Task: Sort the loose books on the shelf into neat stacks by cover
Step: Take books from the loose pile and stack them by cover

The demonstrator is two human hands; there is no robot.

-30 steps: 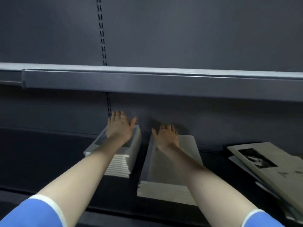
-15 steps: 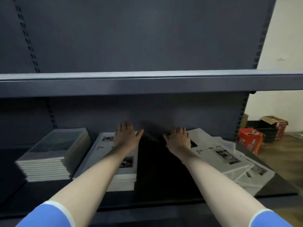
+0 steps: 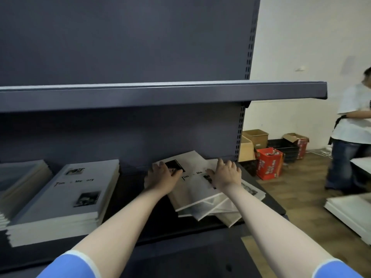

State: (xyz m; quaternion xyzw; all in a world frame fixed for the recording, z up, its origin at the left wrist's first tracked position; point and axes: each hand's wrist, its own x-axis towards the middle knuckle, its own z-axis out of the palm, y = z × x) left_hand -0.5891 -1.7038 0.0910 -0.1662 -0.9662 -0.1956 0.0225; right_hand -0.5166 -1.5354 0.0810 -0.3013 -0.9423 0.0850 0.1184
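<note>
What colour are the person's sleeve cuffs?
Blue sleeve cuffs with white edging, seen in the head view.

There was one view only, from a wide-angle camera worn on the person's head, so no second view shared any part of the scene. It stood close in front of the dark shelf unit, facing it and tilted downward, turned a little toward the unit's right end. The unit's upper board crossed the frame at mid height; both forearms entered from the bottom edge below it. Right of the unit, wooden floor and a pale wall showed farther off
</note>
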